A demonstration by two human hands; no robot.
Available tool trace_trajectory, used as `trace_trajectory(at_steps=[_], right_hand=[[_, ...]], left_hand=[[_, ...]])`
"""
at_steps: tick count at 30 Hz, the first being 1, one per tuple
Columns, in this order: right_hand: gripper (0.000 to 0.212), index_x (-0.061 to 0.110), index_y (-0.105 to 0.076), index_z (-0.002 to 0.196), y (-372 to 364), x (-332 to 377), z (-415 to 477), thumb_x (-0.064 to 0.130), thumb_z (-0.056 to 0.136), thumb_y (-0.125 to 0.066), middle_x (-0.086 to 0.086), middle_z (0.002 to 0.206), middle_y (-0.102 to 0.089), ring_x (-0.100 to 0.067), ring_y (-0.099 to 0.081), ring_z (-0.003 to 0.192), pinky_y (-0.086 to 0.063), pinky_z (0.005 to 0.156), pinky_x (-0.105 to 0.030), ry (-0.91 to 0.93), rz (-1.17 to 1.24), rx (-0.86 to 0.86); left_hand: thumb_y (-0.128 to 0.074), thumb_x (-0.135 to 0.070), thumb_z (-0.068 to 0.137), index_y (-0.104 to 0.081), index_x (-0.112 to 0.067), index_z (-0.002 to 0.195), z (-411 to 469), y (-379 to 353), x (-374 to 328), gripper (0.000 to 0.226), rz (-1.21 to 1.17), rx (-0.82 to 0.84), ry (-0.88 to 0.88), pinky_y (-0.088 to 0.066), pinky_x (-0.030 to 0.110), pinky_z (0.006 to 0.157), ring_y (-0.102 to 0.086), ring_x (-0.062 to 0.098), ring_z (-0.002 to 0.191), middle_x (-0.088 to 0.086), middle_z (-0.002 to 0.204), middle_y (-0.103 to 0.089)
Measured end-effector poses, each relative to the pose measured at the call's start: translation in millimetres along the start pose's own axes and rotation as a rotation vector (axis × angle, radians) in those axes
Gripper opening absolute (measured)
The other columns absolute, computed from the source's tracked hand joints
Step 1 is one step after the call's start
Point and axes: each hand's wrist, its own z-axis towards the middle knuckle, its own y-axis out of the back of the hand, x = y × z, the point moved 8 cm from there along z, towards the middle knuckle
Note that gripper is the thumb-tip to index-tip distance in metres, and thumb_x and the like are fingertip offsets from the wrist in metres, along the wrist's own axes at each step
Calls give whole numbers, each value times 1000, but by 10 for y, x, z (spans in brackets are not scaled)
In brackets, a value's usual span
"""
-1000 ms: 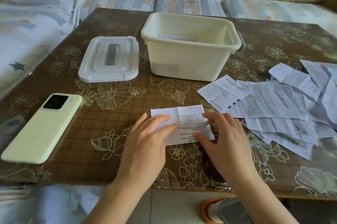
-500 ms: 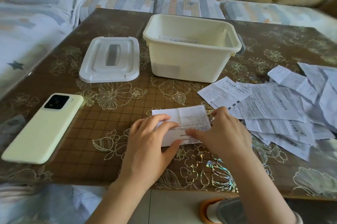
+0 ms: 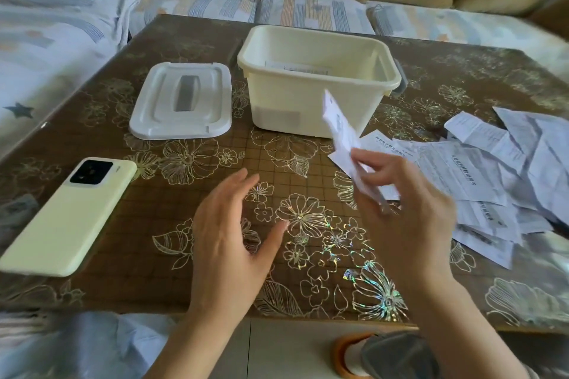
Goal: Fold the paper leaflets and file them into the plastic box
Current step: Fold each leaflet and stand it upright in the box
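Our right hand (image 3: pixel 409 212) pinches the folded leaflet (image 3: pixel 340 129) by its lower end, w/ the fingers (image 3: pixel 378 160) curled round it. The paper sticks up at a tilt, off the worktop (image 3: pixel 184 255), just in front of the box (image 3: pixel 286 101) at its near right corner. Its top edge overlaps the box's front wall in view and isn't over the rim yet. It's blurred, so we can't tell the no. of folds.

Our left hand (image 3: pixel 228 240) is in front of the box, well apart from the paper. Its fingers are straight, loosely spread & holding nothing. We can't tell if it touches the worktop.

Handling, as we judge it: the leaflet is thin, v. light and floppy at the free end. It's likely to spring open at the creases, so we'd pinch across the folded layers, not one sheet. A light grip is enough, b/c a hard squeeze only crumples it.

There's at least one filed leaflet (image 3: pixel 297 68) inside the box by the far wall. The lid (image 3: pixel 181 101) lies left of the box and the phone (image 3: pixel 67 218) front-left of it. The pile of loose leaflets (image 3: pixel 480 181) is front-right of the box.
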Motion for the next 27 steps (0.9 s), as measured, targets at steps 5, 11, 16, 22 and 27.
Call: trace_trajectory(at_steps=[5, 11, 16, 22, 27], right_hand=[[28, 6, -69, 95, -403, 43, -346, 9, 70, -81, -3, 101, -73, -19, -71, 93, -61, 69, -34, 301, -184, 414], [16, 21, -62, 91, -480, -91, -495, 20, 77, -70, 13, 87, -70, -8, -67, 75, -54, 56, -30, 55, 13, 555], [21, 28, -58, 98, -374, -231, -469, 42, 84, -64, 19, 79, -67, -13, -63, 57, -49, 49, -27, -225, 131, 421], [39, 29, -51, 108, -494, -308, -455, 24, 79, -77, 27, 78, -54, 3, -57, 80, -40, 63, -4, -328, 65, 360], [53, 18, -51, 124, -563, -260, -462, 24, 78, -77, 10, 98, -59, -5, -52, 85, -44, 73, -22, -256, -103, 392]], left_hand=[[-75, -34, 74, -46, -11, 142, 1, -103, -61, 77, 35, 129, -64, -34, 46, 113, -37, 15, 139, 0, 148, -44], [-69, -34, 79, -73, -26, 103, -29, -152, -68, 26, 38, 193, -101, -41, 31, 95, -58, 4, 106, -15, 106, -68], [-55, -45, 90, -72, -18, 77, -35, -143, -87, 35, 83, 172, -110, -45, 32, 71, -56, 6, 78, -15, 77, -66], [-68, -41, 81, -65, -21, 92, 21, -131, -21, 22, 165, 132, 13, -38, 26, 71, -47, 7, 75, -20, 69, -51], [-74, -37, 77, -58, -20, 123, 5, -167, 15, 52, 192, 174, 57, -41, 26, 79, -50, 9, 85, -17, 82, -56]])
